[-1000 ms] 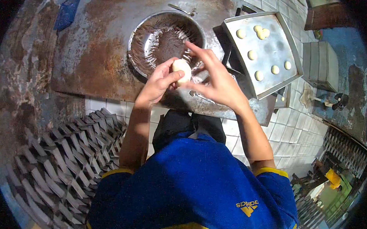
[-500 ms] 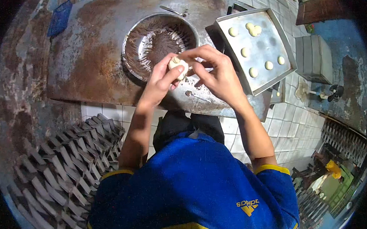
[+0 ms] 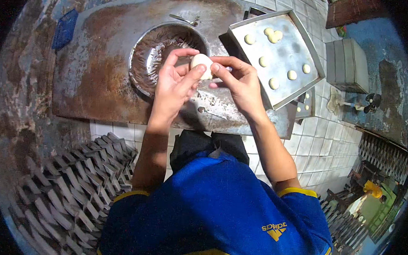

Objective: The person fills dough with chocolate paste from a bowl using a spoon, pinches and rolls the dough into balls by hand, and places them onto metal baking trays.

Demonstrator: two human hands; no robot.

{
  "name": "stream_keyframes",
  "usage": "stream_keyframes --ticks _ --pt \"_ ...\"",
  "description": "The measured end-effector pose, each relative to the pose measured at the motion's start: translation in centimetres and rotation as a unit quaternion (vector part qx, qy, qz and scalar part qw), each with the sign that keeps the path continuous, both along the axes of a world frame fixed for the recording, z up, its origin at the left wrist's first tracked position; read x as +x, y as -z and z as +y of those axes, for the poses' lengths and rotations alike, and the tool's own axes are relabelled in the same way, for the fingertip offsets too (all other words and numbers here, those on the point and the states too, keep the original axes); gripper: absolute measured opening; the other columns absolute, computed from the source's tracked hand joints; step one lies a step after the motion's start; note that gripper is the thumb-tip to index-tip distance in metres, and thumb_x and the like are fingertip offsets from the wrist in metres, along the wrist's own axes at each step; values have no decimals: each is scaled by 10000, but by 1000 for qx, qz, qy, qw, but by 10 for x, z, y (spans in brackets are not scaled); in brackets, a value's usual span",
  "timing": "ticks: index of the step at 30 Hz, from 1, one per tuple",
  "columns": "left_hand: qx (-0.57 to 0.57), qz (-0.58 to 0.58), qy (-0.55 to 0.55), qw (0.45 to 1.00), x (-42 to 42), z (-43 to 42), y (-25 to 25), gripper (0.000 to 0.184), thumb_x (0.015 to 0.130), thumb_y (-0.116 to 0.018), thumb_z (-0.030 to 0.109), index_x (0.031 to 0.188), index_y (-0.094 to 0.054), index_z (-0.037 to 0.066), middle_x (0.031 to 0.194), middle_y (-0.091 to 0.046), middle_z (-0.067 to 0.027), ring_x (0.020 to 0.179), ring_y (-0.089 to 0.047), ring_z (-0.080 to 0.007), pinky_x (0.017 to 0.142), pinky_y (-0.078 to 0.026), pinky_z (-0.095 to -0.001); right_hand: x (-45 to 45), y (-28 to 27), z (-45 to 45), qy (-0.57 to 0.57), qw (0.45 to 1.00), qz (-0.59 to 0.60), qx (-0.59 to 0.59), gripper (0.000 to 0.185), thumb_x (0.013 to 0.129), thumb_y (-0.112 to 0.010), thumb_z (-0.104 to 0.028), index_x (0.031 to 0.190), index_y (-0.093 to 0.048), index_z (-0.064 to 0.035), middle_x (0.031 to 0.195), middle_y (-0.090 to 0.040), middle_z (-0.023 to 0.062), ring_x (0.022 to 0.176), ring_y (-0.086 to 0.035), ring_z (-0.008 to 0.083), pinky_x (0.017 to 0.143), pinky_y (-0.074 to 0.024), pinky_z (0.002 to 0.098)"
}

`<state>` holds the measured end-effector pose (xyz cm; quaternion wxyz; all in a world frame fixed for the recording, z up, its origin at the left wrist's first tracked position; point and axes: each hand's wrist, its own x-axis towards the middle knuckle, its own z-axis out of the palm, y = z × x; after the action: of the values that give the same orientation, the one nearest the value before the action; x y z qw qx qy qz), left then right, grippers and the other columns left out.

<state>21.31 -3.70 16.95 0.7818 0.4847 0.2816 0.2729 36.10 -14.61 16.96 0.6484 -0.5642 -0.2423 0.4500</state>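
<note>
A pale, rounded dough ball (image 3: 201, 63) is held up between my two hands, over the near right edge of the big metal bowl (image 3: 133, 66). My left hand (image 3: 173, 83) grips it from the left, thumb in front and fingers curled behind. From the right, my right hand (image 3: 242, 81) pinches its edge with thumb and index finger. Dark brown filling coats the inside of the bowl. Below my hands a small spoon (image 3: 213, 113) with a brown lump at its end lies on the worn table (image 3: 97, 77).
Right of my hands, a metal tray (image 3: 287, 49) bears several dough balls, a few clustered together. Another tray (image 3: 306, 107) shows beneath it. A metal utensil (image 3: 183, 20) lies behind the bowl; a blue basket (image 3: 65, 29) is at the far left. Slatted racks (image 3: 74, 185) stand lower left.
The dough ball has turned from a creased, gathered face to a smooth, rounder one. My right fingers have come down onto its side. The view has shifted slightly.
</note>
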Motion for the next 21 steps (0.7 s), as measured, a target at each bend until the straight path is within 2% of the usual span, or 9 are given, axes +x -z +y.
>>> stream_keyframes --ticks 3,5,8,9,12,15,17,20,21 --pt "128 12 -28 991 33 -4 -9 324 963 -799 182 1203 -625 50 849 -683 -43 718 -630 -56 594 -483 -201 2 10 -12 -9 964 264 -9 322 1018 -729 -178 1305 -629 -70 1168 -706 75 1040 -727 185 682 -624 285" --pt "230 71 -25 970 56 -7 -29 317 893 -828 151 1113 -638 24 887 -683 -38 821 -658 -83 765 -533 -251 -3 13 -20 -5 930 363 59 451 1000 -729 -100 1384 -496 -149 1233 -690 71 963 -725 166 561 -599 242" --pt "164 -43 56 984 96 -28 -43 269 873 -757 67 1109 -634 22 1011 -695 -58 991 -659 -107 900 -534 -297 2 12 -26 71 929 303 200 691 974 -738 -28 1534 -360 -171 1249 -691 111 912 -738 169 421 -550 226" --pt "138 -68 57 986 109 -41 -52 290 866 -742 38 1129 -622 21 1026 -705 -64 1005 -672 -117 899 -542 -295 16 11 -32 97 938 261 206 653 971 -725 2 1531 -407 -107 1270 -685 142 932 -735 160 525 -611 263" --pt "119 -132 73 981 149 -64 -44 393 850 -753 8 1190 -555 23 980 -715 -70 983 -694 -133 916 -550 -305 44 10 -35 266 938 104 194 398 990 -702 -20 1369 -581 -23 1266 -688 134 945 -702 132 673 -607 265" --pt "86 -121 106 983 179 -83 -62 579 838 -768 1 1298 -419 38 904 -704 -71 949 -708 -146 934 -553 -314 84 -7 -74 211 966 68 131 309 1012 -710 -146 1263 -677 31 1284 -685 123 1052 -673 143 859 -565 293" --pt "103 -194 117 969 194 -85 -71 744 816 -793 4 1360 -287 46 849 -687 -71 916 -725 -191 966 -549 -372 120 -33 -100 32 982 -83 164 465 1016 -705 -302 1320 -674 48 1294 -682 120 1126 -641 158 946 -526 324" --pt "185 -328 89 922 237 -121 -60 742 777 -847 48 1328 -352 2 896 -642 -71 920 -734 -263 1012 -511 -448 135 -15 -111 55 898 193 393 617 989 -689 -353 1448 -584 46 1311 -671 93 1106 -612 153 1011 -488 348" --pt "193 -298 102 929 249 -132 -61 548 784 -850 55 1179 -477 -13 1078 -572 -108 953 -719 -245 978 -508 -423 144 -6 -114 54 817 340 463 607 987 -686 -348 1439 -586 45 1306 -671 88 1106 -613 153 1009 -487 346"
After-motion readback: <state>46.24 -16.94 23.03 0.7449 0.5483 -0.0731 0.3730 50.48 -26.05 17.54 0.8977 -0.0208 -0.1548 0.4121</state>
